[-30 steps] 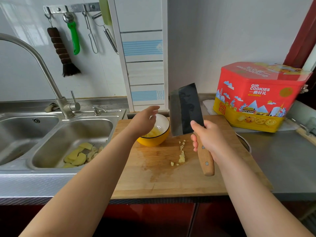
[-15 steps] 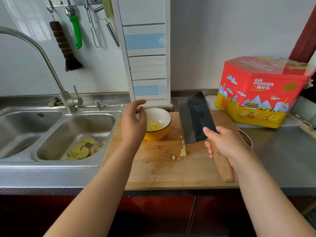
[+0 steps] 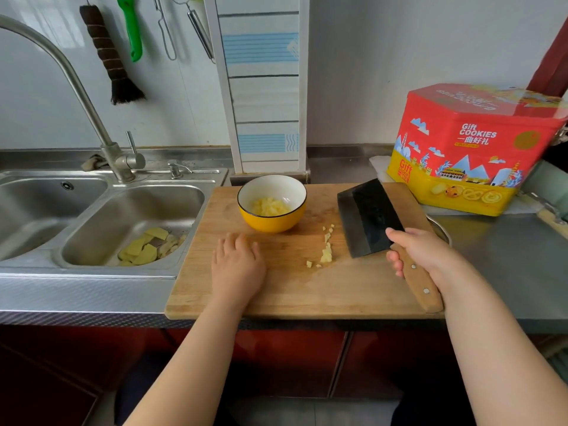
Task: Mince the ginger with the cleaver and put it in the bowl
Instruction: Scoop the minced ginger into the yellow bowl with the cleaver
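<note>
On the rectangular wooden cutting board [image 3: 292, 290], a thin trail of pale yellow minced ginger bits [image 3: 327, 249] lies just to the left of the dark, broad steel cleaver [image 3: 367, 219]. The trail's long axis runs from the board's near middle away toward its far edge, roughly parallel to the blade. The right hand [image 3: 421, 253] has its fingers wrapped around the cleaver's wooden handle. The blade is tilted, and its lower corner sits close to the board beside the bits.

The left hand [image 3: 236, 265] rests palm-down on the board, fingers relaxed and holding nothing, to the left of the trail and farther from it than the blade. The cleaver hand looks better placed to gather the leftovers.

The round bowl, yellow outside and white inside [image 3: 272, 182], stands at the board's far edge, left of the trail and beyond the left hand. It holds a heap of minced ginger.

Left of the board, the nearer stainless steel sink basin [image 3: 92, 241] holds flat yellow ginger slices [image 3: 144, 250].
</note>
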Tool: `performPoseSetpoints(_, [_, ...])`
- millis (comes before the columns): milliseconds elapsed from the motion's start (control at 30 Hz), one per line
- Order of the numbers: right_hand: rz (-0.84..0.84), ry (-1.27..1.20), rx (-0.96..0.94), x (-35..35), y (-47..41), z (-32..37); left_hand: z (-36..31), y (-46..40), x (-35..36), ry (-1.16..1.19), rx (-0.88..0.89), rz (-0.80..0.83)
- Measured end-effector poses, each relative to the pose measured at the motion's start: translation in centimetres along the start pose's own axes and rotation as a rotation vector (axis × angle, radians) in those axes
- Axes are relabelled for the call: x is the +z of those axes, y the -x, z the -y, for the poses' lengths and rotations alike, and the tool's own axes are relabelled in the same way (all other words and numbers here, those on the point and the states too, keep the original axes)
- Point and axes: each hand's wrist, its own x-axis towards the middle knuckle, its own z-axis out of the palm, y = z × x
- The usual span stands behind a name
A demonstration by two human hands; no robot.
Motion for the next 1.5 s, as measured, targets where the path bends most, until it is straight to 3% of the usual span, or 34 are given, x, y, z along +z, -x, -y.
performPoseSetpoints(200, [0.05, 0.077, 0.034, -1.0, -1.1, 0.6, -2.0, 1.4, 1.1, -0.001, 0.175, 0.053])
performPoseSetpoints(433, [0.244, 0.188, 0.032, -1.1, 0.8, 0.3, -6.1, 2.8, 1.7, 0.143, 0.376, 0.21])
performPoseSetpoints(633, [0.356, 0.212, 0.015, -0.6, 3.4, 0.3, -9.2, 1.7, 3.3, 0.355, 0.272, 0.208])
performPoseSetpoints(767, [0.328, 0.192, 0.001, 0.2, 3.9, -0.5, -10.6, 0.2, 4.5, 0.35, 0.181, 0.086])
performPoseSetpoints(900, [0.281, 0.153, -0.007, 1.5, 4.0, -1.5, -12.4, -0.2, 5.3, 0.468, 0.088, 0.067])
performPoseSetpoints(1200, [0.214, 0.02, 0.006, 3.3, 4.6, -3.1, -13.8, 0.6, 5.5, 0.683, 0.067, 0.028])
performPoseSetpoints(1367, [0.167, -0.085, 0.009, 4.2, 5.6, -3.5, -15.5, 1.0, 5.5, 0.646, 0.165, 0.044])
performPoseSetpoints(1500, [0.132, -0.188, -0.071, 3.9, 5.8, -2.0, -17.2, 0.0, 3.9, 0.494, 0.373, -0.034])
